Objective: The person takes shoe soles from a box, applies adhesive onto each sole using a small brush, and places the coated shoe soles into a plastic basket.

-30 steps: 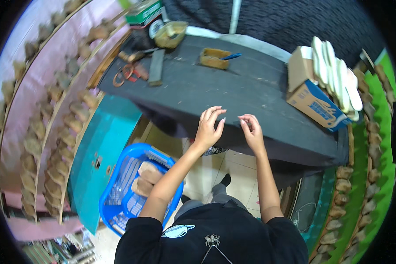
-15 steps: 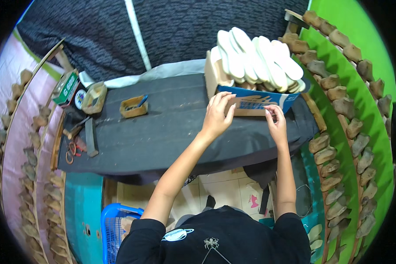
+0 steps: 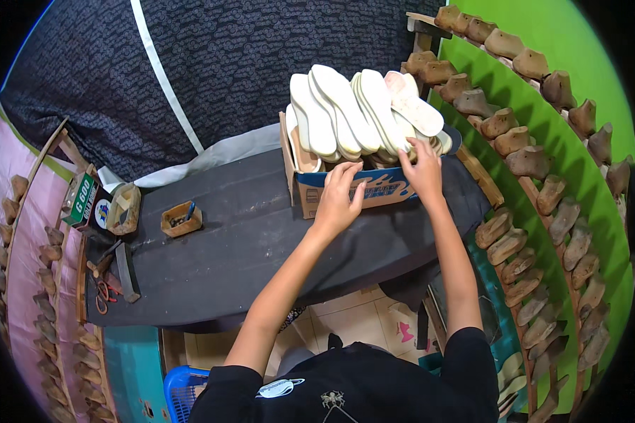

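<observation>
A cardboard box (image 3: 310, 195) with blue print stands on the dark cloth-covered table. It is packed with white shoe soles (image 3: 344, 106), stacked in leaning rows that rise above the rim. At the right end one sole (image 3: 418, 115) lies slanted across a pinkish one. My left hand (image 3: 340, 201) is at the box's front, fingers apart and fingertips by the upper edge near the soles. Further right, my right hand (image 3: 425, 173) reaches over the front edge with bent, parted fingers at the lower ends of the soles. Whether its fingertips touch them I cannot tell.
On the table's left are a small tray (image 3: 181, 220) with a blue item, a plastic tub (image 3: 124, 209), a green-and-black can (image 3: 87, 201), a dark bar (image 3: 128, 271) and scissors (image 3: 104, 296). Racks of wooden shoe lasts (image 3: 528, 162) line both sides. A blue basket (image 3: 183, 391) sits below.
My right hand has moved up from the box's front face to the soles. My left hand stays at the box's front. The whole view has shifted, with the box now further left.
</observation>
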A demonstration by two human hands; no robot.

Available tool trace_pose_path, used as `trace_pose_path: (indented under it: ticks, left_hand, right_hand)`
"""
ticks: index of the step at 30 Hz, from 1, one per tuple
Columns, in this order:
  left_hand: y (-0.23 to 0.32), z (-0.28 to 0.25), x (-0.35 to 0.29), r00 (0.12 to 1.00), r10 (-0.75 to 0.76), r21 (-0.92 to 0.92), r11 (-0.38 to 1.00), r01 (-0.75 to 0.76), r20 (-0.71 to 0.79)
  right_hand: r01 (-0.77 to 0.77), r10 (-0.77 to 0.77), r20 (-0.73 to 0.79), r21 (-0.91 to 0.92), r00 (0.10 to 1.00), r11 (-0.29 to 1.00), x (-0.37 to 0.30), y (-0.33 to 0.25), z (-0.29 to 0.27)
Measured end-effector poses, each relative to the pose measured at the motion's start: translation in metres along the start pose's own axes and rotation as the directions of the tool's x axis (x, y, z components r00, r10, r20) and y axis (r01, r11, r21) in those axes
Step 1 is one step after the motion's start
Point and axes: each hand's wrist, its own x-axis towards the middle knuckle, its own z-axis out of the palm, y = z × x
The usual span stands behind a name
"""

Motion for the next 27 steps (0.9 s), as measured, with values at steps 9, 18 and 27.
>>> trace_pose_path:
  ticks: [9, 18, 27]
  left_hand:
    - [0.005, 0.001, 0.002, 1.0, -0.02, 0.045, 0.999, 0.019, 0.021]
    - [0.009, 0.016, 0.034, 0.993, 0.016, 0.034, 0.999, -0.02, 0.114]
    - [0.004, 0.039, 0.061, 0.956, -0.133, -0.432, 0.87, 0.239, 0.261]
  right_hand:
    - [0.075, -0.061, 0.158, -0.082, 0.985, 0.994, 0.018, 0.006, 0.016]
    - [-0.104, 0.083, 0.09, 0.261, 0.992, 0.96, 0.027, 0.009, 0.021]
    - [-0.289, 0.221, 0.189, 0.55, 0.957, 0.783, 0.019, 0.022, 0.01]
